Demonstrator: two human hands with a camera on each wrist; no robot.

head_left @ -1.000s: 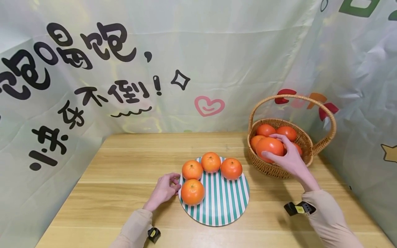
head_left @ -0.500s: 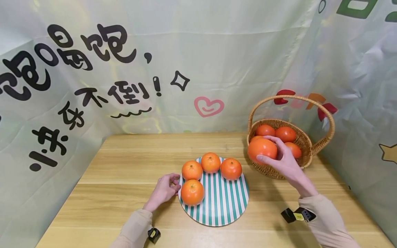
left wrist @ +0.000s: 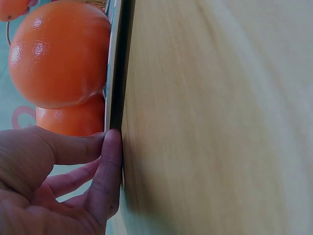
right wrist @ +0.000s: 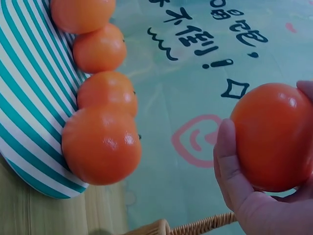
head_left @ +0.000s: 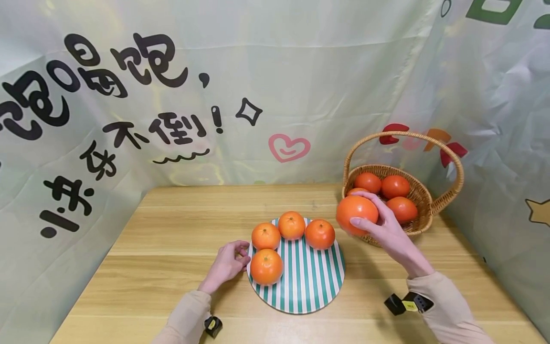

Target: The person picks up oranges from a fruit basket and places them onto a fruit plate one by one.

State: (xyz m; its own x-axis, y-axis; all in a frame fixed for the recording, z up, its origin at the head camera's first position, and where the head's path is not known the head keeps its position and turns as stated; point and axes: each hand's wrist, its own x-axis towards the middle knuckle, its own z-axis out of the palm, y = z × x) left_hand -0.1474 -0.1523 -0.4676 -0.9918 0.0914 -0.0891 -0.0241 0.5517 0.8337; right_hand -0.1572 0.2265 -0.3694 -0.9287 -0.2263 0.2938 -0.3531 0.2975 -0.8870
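My right hand (head_left: 390, 234) holds a smooth red-orange tangerine (head_left: 355, 214) between thumb and fingers, in front of the basket's left side. In the right wrist view this tangerine (right wrist: 274, 137) sits between the thumb and fingers, part of it cut off by the frame's edge. A round plate (head_left: 309, 286) with green and white stripes lies on the table; several tangerines (head_left: 266, 266) line its left and far rim. At the plate's left edge, my left hand (head_left: 228, 263) pinches the rim, thumb and finger meeting there in the left wrist view (left wrist: 105, 166).
A wicker basket (head_left: 423, 200) with a tall handle stands at the back right, with several more tangerines (head_left: 395, 186) inside. The wooden table (head_left: 172, 224) meets a pale printed cloth (head_left: 335, 95) at its back and sides.
My right hand has carried the tangerine left and slightly down, from over the basket's fruit to its left side. My left hand and the plate have stayed put.
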